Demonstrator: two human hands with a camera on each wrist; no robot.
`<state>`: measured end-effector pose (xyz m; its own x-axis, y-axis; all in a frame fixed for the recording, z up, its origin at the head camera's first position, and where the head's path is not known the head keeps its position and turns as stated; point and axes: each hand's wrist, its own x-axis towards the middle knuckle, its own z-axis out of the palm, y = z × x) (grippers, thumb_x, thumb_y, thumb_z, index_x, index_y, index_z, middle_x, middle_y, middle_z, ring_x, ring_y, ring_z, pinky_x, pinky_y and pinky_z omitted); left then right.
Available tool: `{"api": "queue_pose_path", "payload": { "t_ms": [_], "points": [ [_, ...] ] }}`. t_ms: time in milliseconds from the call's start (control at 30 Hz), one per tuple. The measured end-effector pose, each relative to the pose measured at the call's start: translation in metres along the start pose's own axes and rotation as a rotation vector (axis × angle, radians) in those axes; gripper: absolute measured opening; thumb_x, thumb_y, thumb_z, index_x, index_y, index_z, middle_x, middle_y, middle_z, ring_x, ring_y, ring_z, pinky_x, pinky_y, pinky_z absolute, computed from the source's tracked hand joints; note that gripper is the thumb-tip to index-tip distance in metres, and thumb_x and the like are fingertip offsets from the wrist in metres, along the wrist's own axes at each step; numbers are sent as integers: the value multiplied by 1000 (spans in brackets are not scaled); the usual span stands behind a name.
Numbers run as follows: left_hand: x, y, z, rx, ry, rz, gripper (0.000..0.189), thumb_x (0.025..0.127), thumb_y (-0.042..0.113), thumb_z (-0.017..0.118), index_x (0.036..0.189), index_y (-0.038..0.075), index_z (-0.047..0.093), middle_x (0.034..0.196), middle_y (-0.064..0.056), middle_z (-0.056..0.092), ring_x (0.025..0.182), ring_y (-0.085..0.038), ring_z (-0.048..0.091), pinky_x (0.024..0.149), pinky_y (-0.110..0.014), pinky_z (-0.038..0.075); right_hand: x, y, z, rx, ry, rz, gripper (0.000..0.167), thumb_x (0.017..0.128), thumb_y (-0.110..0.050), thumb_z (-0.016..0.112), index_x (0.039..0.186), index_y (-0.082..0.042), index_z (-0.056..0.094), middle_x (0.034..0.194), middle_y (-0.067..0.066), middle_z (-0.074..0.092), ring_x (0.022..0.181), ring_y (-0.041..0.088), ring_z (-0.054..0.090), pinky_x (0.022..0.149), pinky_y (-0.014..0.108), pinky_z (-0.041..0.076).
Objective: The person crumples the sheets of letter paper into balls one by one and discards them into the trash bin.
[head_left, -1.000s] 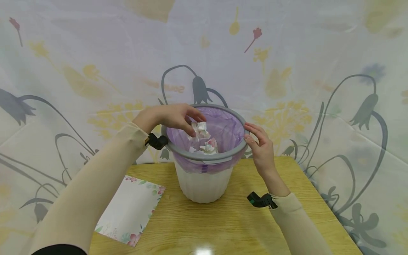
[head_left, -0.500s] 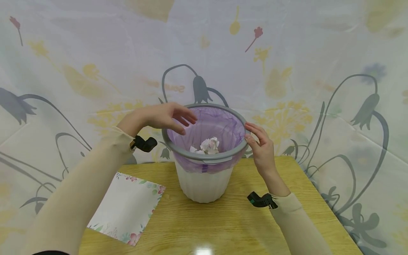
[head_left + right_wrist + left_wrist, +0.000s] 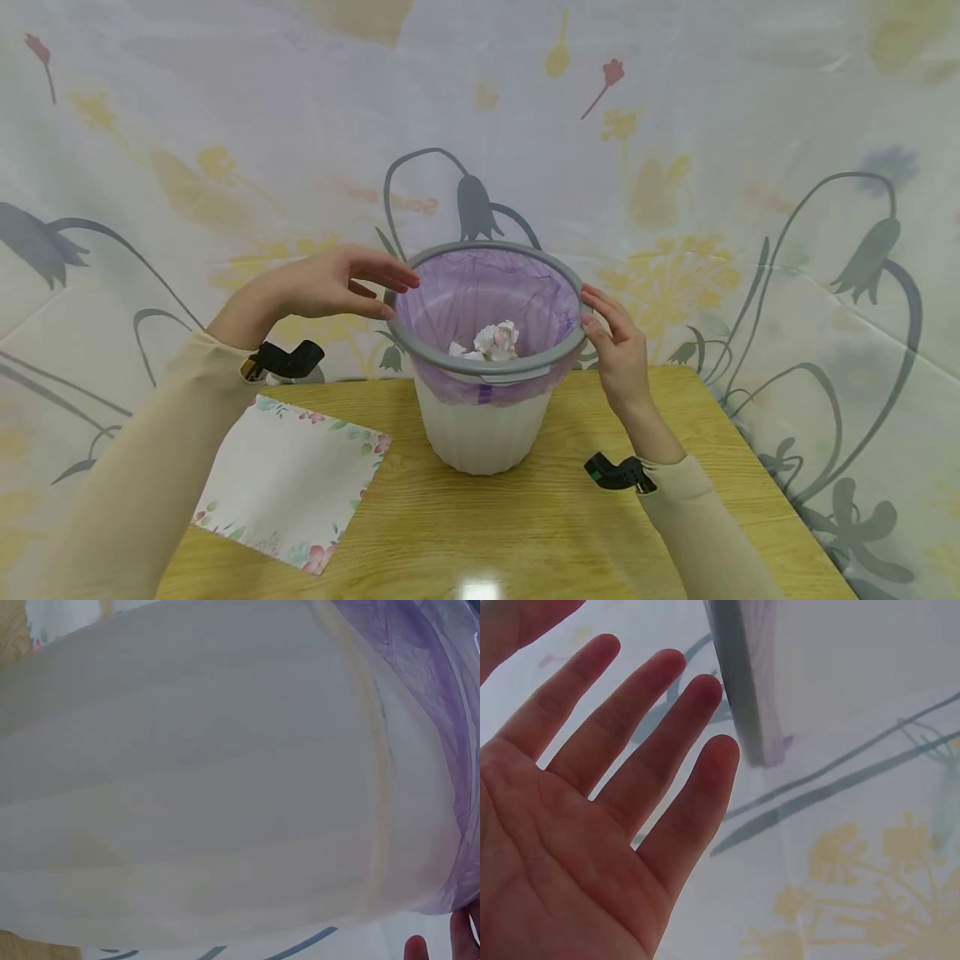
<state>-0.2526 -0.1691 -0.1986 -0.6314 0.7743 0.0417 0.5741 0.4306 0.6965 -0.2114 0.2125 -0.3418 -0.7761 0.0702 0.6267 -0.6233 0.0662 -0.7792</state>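
Left hand [image 3: 322, 283], fingers loosely spread, hangs just beside the centre-frame bin [image 3: 480, 429]; right hand [image 3: 620, 354] rests relaxed fingertips on its right rim. Well apart, the table's [image 3: 465, 533] edge slants lower right. Orange lettering [image 3: 422, 205], upper centre, is too faint to read.

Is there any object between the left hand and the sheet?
No, nothing visible. The left hand is empty, above table height; the bin stands right of the sheet, and the left sleeve only hides part of it.

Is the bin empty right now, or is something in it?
Not empty: crumpled paper shows inside the lined bin; the front rim hides how deep it goes.
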Motion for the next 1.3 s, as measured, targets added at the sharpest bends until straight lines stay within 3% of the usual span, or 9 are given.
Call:
{"api": "queue_pose_path", "payload": {
  "t_ms": [300, 433, 567, 600, 800, 1033, 1167, 1300],
  "points": [
    [-36, -25, 6, -42, 143, 1, 47, 94, 8, 70, 138, 5, 57, 139, -11, 57, 130, -28, 52, 103, -42, 47, -3, 2, 4, 96, 38, -19, 38, 102, -8, 55, 136, 9, 54, 148, 17, 47, 139, 24, 40, 105, 25, 41],
    [-49, -41, 13, -24, 168, -22, 45, 94, 10, 70, 138, 8, 58, 137, -9, 59, 127, -28, 54, 101, -40, 48, -7, 0, 9, 115, 99, 6, 39, 102, -9, 57, 135, 10, 55, 149, 17, 47, 138, 23, 42, 97, 20, 46],
    [-60, -61, 25, -17, 179, -56, 44, 95, 12, 69, 137, 8, 58, 136, -10, 59, 125, -29, 56, 100, -44, 48, -11, -4, 13, 90, 150, 25, 38, 101, -10, 59, 136, 5, 57, 147, 15, 50, 137, 21, 43, 97, 20, 46],
    [-62, -67, 29, -20, 184, -62, 44, 95, 12, 69, 137, 7, 58, 137, -11, 58, 125, -30, 56, 100, -46, 48, -13, -4, 13, 82, 157, 23, 38, 101, -10, 58, 136, 5, 57, 145, 15, 51, 136, 20, 45, 102, 22, 43],
    [-80, -98, 53, -38, 200, -124, 39, 96, 10, 67, 134, 6, 60, 137, -15, 57, 123, -35, 56, 98, -43, 50, -28, 0, 10, -24, 195, 15, 33, 101, -9, 58, 132, 3, 61, 128, 13, 61, 118, 21, 56, 93, 23, 48],
    [-107, -130, 80, -43, 189, -205, 37, 99, 15, 64, 133, 4, 58, 133, -16, 59, 121, -38, 56, 91, -36, 52, -58, 19, 1, -106, 167, 145, 26, 100, -5, 58, 121, 9, 63, 115, 11, 64, 106, 17, 59, 88, 19, 50],
    [-122, -147, 96, 3, 207, -253, 39, 98, 22, 66, 134, 6, 60, 132, -13, 61, 120, -36, 57, 92, -44, 51, -79, 33, -1, -127, 143, 228, 22, 99, -7, 61, 113, 11, 65, 106, 11, 66, 100, 12, 62, 84, 18, 51],
    [-134, -164, 115, 55, 245, -254, 41, 95, 19, 69, 132, 4, 61, 131, -17, 61, 122, -42, 54, 95, -59, 47, -99, 44, 1, -156, 95, 282, 17, 99, -7, 62, 105, 8, 67, 102, 17, 67, 93, 11, 64, 80, 19, 52]
  ]
}}
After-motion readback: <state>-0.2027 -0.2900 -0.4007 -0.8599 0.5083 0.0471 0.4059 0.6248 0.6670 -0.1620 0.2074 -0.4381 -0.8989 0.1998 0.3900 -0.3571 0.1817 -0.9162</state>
